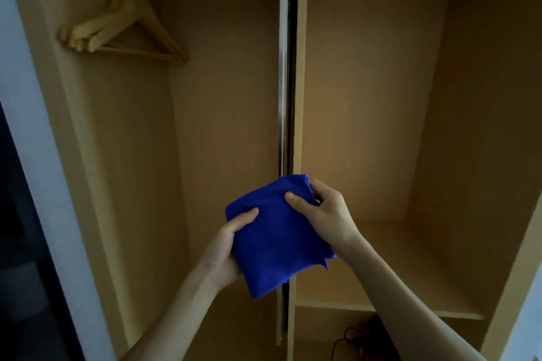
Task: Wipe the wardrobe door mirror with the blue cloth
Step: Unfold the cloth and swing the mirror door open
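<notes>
Both hands hold the folded blue cloth [275, 237] in front of an open wardrobe [228, 111]: the left hand [225, 252] grips its lower left edge with the thumb on top, and the right hand [325, 211] pinches its upper right corner, fingers curled closed around the fabric. Behind the cloth stands the thin edge of a mirror panel [283, 67], seen side-on beside the centre divider. Wooden hangers [123, 26] hang on the rail at upper left.
</notes>
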The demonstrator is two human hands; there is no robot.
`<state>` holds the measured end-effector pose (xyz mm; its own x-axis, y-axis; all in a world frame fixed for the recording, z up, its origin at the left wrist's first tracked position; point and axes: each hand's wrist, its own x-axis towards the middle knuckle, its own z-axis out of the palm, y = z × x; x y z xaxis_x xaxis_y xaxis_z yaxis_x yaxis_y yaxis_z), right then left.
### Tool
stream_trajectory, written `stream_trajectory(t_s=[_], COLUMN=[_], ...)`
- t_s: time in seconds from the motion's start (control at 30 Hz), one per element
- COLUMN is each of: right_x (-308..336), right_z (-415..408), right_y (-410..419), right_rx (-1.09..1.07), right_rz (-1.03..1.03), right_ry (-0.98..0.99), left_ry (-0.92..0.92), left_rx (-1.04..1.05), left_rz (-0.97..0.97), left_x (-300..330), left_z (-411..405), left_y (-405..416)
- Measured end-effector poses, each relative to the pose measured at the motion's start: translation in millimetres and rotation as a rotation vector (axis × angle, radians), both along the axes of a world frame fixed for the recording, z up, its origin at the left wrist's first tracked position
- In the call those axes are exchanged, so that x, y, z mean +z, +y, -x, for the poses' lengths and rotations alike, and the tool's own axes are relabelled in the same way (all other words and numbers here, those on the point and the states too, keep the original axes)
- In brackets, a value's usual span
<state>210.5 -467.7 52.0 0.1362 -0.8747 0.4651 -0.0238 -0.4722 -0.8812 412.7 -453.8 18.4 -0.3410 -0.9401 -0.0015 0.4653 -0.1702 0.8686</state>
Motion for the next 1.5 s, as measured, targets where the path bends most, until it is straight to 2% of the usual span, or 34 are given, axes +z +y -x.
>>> stream_trajectory(t_s=[0.2,0.33,0.4,0.53,0.6,0.67,0.77,0.97,1.33,1.5], right_x=[12,21,23,17,16,17,15,19,17,11], right_z=[-57,-84,-93,-99,-95,-91,-87,-88,-80,-81], right_y=[-33,-51,-57,-72,-79,-86,-97,-116,-113,-91], right_rx=[-0.030,-0.135,-0.247,-0.658,-0.807,-0.862,-0.855,-0.847,-0.770,-0.727], right_rz=[-0.009,-0.006,0.024,0.215,0.229,0.192,0.127,0.042,-0.008,0.055], right_ry=[-0.027,0.162,0.215,0.109,0.100,0.148,0.265,0.404,0.381,0.318], left_ry=[-0.014,0.014,0.041,0.143,0.210,0.265,0.314,0.301,0.257,0.225], left_rx=[0.022,0.008,-0.010,-0.008,-0.004,-0.011,-0.023,-0.021,0.068,0.113], left_rz=[0.128,0.097,0.084,0.067,0.073,0.076,0.077,0.084,0.094,0.101], left_x=[19,27,30,32,34,36,39,45,52,49], left_z=[-61,-89,-100,-115,-121,-124,-127,-127,-124,-120], left_y=[-36,-60,-71,-87,-94,-99,-104,-105,-89,-81])
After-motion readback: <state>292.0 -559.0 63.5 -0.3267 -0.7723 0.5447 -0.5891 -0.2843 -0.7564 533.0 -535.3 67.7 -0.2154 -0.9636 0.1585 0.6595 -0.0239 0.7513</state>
